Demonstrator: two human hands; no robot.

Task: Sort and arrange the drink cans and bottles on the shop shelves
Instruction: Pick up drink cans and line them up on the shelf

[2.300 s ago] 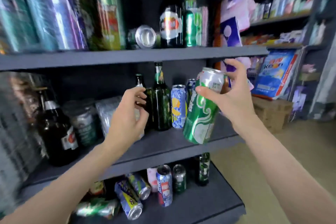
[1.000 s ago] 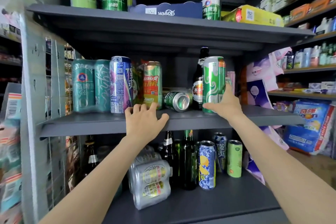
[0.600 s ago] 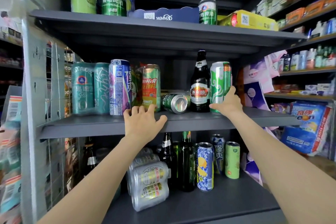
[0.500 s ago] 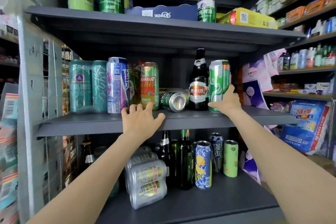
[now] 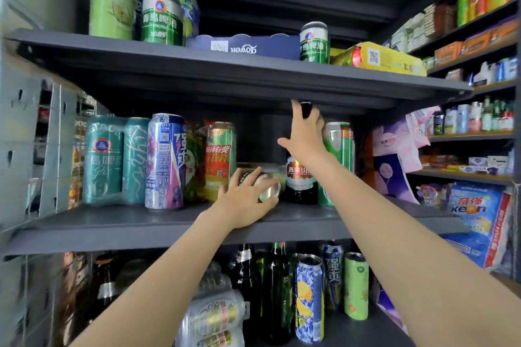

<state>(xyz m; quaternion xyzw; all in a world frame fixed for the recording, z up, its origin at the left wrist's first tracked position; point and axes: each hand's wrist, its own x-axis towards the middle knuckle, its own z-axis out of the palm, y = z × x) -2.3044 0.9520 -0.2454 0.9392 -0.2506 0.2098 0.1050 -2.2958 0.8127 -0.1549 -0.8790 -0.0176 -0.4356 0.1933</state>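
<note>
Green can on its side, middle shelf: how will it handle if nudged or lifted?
The green can lies on its side, so it would likely roll along the shelf. The left hand spans it easily, suggesting a light lift. Smooth metal, possibly slippery.

From my seat I see two arms reaching up from the bottom edge, and both are bare the whole way: no sleeves, no cuffs showing anywhere along the forearms. The left hand point(image 5: 248, 200) wears no glove, ring or band that I can make out, and the wrist is plain too. The right hand point(image 5: 306, 135) is the same (no watch, no bracelet). Fingernails look short and unpainted, though the picture is soft there.
</note>
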